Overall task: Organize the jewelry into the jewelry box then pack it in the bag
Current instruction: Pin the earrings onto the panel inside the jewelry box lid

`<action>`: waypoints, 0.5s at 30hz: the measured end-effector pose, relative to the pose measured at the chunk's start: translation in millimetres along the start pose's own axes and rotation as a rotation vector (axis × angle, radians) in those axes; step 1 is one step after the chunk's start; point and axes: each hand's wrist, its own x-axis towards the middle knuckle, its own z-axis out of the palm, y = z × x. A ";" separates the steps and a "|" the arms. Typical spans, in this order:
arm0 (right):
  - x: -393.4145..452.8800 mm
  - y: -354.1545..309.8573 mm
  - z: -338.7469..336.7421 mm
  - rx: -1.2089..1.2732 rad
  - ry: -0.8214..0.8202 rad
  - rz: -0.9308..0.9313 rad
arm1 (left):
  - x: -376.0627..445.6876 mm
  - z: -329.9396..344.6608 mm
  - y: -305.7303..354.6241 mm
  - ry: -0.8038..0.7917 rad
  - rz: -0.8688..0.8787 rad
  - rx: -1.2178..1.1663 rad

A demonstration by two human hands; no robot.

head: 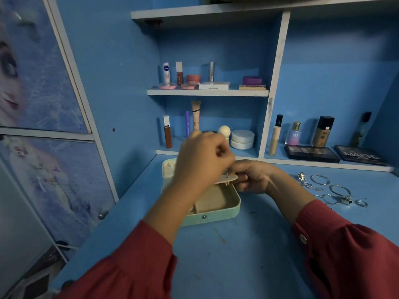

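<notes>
A mint-green jewelry box [218, 215] lies open on the blue desk, its beige lining and a beige pad inside showing. My right hand [255, 179] pinches a beige earring flap [232, 178] raised over the box's far right corner. A small silver earring [227, 177] is stuck through that flap. My left hand [203, 162] hovers above the box with curled fingers, its fingertips pinched at the earring's post. The box's lid [169, 167] lies open behind my left hand, mostly hidden. Loose silver jewelry [332, 190] lies on the desk to the right. No bag is in view.
Cosmetics fill the shelves behind: bottles, tubes, round jars [242, 139] and two dark eyeshadow palettes [311, 153] on the ledge at the right. A cupboard door [43, 83] with a printed picture stands at the left. The blue desk [226, 255] stretches toward me.
</notes>
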 end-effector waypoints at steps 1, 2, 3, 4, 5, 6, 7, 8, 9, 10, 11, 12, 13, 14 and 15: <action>-4.8 -1.5 3.3 0.006 -0.011 -0.019 | 10.4 -8.4 -9.0 -0.093 -0.112 -0.056; -8.2 -2.7 4.3 0.010 -0.005 -0.024 | 19.5 -15.5 -17.9 -0.217 -0.206 -0.087; -7.8 -2.0 4.2 0.020 0.003 -0.023 | 27.0 -18.8 -27.4 -0.333 -0.263 -0.085; -6.6 -1.5 3.8 0.029 0.012 -0.014 | 32.5 -18.6 -36.5 -0.423 -0.290 -0.059; -3.1 -1.1 1.1 0.038 0.024 -0.003 | 36.5 -15.6 -44.5 -0.485 -0.305 -0.024; -3.2 -1.0 1.9 0.032 0.033 0.003 | 38.3 -11.5 -50.5 -0.527 -0.313 0.002; -4.2 -0.7 3.0 0.031 0.036 0.006 | 38.9 -6.4 -55.6 -0.560 -0.317 0.015; -4.9 -1.1 3.5 0.032 0.031 0.001 | 38.9 -1.7 -59.2 -0.583 -0.315 0.020; -5.0 -1.5 2.9 0.037 0.028 -0.002 | 38.8 1.9 -61.5 -0.600 -0.313 0.021; -5.3 -1.6 2.9 0.038 0.028 -0.005 | 38.8 4.5 -62.3 -0.617 -0.311 0.019; -5.5 -1.3 2.8 0.034 0.023 -0.008 | 38.9 6.4 -62.5 -0.631 -0.312 0.017; -5.5 -1.5 2.6 0.034 0.017 -0.008 | 38.8 7.7 -62.2 -0.641 -0.314 0.017; -5.2 -1.9 2.6 0.033 0.010 -0.004 | 38.6 8.6 -62.1 -0.647 -0.317 0.018; -5.1 -1.8 2.9 0.029 0.012 0.001 | 38.4 9.1 -62.4 -0.651 -0.320 0.015; -5.1 -1.7 3.1 0.029 0.015 0.003 | 38.4 9.4 -63.3 -0.655 -0.321 0.012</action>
